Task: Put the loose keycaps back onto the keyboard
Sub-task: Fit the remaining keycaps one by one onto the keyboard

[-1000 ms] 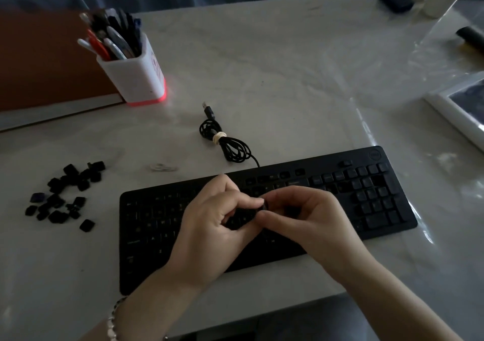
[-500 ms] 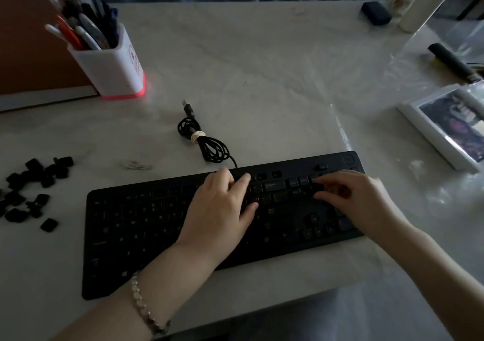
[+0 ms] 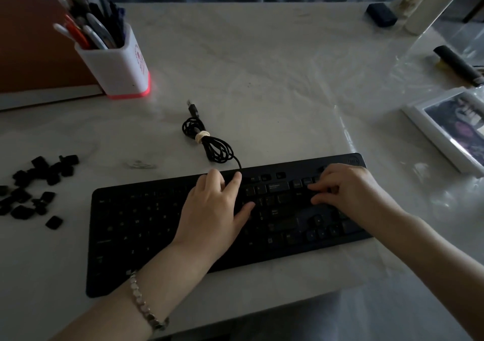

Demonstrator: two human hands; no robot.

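Keycaps [image 3: 34,188]: likely light, rigid; pinch sides. Left hand [image 3: 214,209] spread flat on keyboard [image 3: 136,225]; right hand [image 3: 348,191] curled, hold unclear.

Left hand [image 3: 212,209] lies flat; right hand [image 3: 351,191] arches, fingers [image 3: 320,187] bent down.

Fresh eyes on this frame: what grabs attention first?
Both hands are on the black keyboard at the table's near edge: the left hand lies flat on its middle, the right hand curls its fingers over keys further right. Loose black keycaps lie in a pile on the table off the keyboard's left end. A white pen holder with a red base stands back left.
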